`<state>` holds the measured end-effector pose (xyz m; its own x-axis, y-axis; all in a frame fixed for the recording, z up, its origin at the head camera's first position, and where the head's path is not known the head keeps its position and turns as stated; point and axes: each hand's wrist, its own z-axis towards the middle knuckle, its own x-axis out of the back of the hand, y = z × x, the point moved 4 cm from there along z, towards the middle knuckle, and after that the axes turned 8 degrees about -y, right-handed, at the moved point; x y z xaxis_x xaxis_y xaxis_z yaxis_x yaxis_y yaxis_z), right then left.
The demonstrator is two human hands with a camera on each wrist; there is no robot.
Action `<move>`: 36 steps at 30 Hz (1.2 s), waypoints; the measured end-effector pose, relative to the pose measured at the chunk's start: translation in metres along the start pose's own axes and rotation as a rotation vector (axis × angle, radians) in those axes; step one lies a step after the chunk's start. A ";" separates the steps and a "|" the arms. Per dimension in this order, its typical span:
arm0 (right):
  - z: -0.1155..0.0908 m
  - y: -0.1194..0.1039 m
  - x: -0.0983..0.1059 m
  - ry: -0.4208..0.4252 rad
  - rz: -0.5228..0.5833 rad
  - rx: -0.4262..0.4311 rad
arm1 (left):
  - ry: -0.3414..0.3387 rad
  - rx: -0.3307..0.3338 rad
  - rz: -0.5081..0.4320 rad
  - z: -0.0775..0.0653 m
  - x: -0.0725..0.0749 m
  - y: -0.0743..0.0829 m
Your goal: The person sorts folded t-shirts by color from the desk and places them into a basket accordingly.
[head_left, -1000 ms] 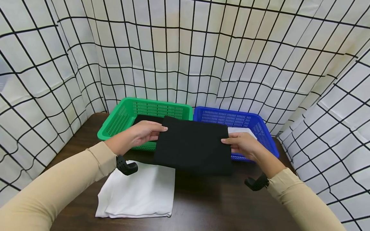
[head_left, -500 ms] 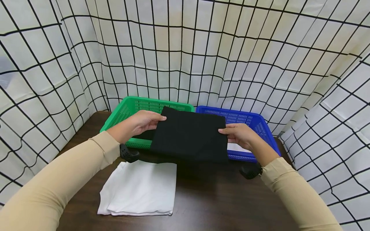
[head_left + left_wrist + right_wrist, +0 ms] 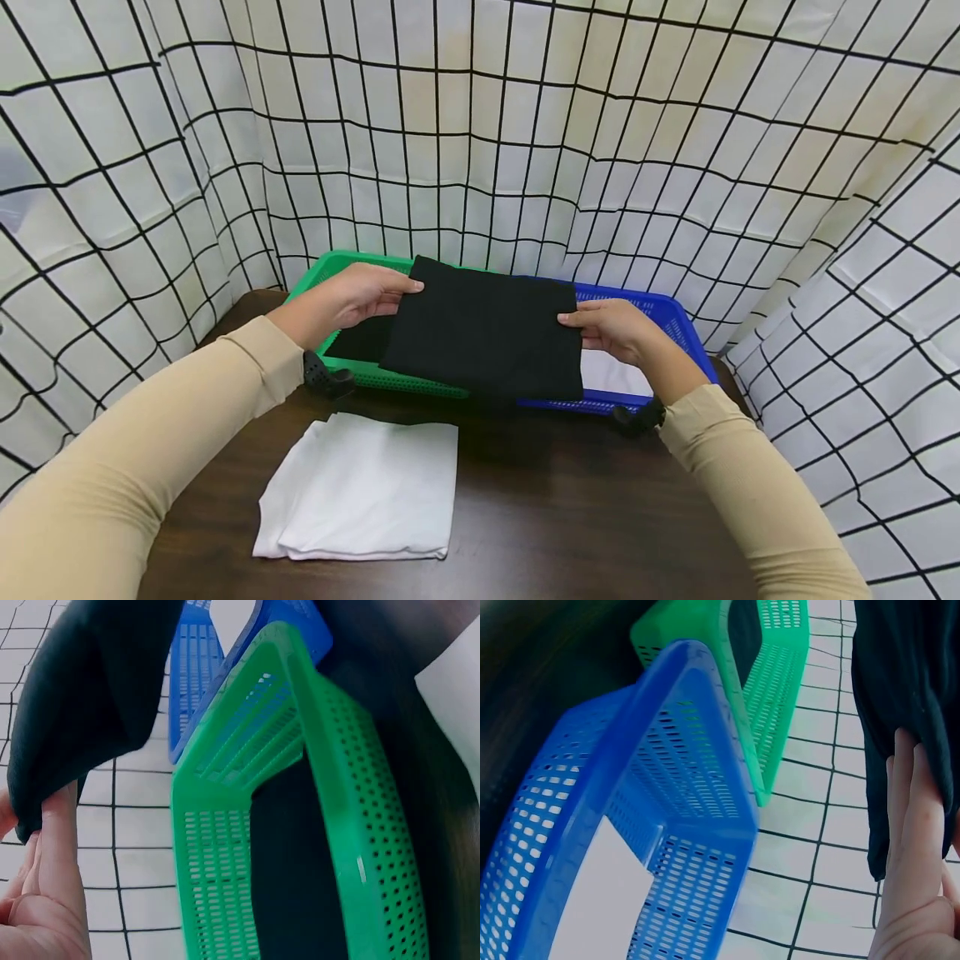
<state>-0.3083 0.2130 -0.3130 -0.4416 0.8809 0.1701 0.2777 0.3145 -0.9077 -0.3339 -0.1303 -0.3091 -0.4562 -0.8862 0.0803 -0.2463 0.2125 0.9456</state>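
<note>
A folded black cloth [image 3: 487, 333] is held up between both hands, over the place where the two baskets meet. My left hand [image 3: 363, 293] pinches its left edge, thumb on top and fingers beneath. On the opposite edge, my right hand [image 3: 611, 329] pinches it the same way. The green basket [image 3: 330, 787] lies under the left side and has black cloth [image 3: 289, 862] inside. Under the right side is the blue basket [image 3: 705, 802], with white cloth [image 3: 604, 900] in it. In the head view the raised cloth hides parts of both baskets.
A folded white cloth [image 3: 367, 492] lies on the dark wooden table [image 3: 570, 517], in front of the green basket. White sheeting with a black grid [image 3: 510, 167] stands behind the baskets and along both sides.
Both hands have carried the black cloth forward, away from the body, from over the table to over the baskets. The white cloth on the table stays put.
</note>
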 end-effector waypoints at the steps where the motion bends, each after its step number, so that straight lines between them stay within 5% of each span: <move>1: 0.001 -0.002 0.000 -0.005 0.012 0.005 | -0.001 0.000 0.000 0.001 0.001 0.002; 23: 0.029 -0.025 0.001 0.014 0.124 0.050 | 0.047 -0.019 0.003 0.014 0.021 0.023; 36: 0.057 -0.031 -0.020 0.052 0.179 0.038 | 0.109 -0.016 0.085 0.015 0.049 0.011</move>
<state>-0.3567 0.1653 -0.3101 -0.3429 0.9391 0.0229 0.3151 0.1379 -0.9390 -0.3723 -0.1648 -0.2992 -0.3791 -0.9050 0.1928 -0.1968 0.2825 0.9389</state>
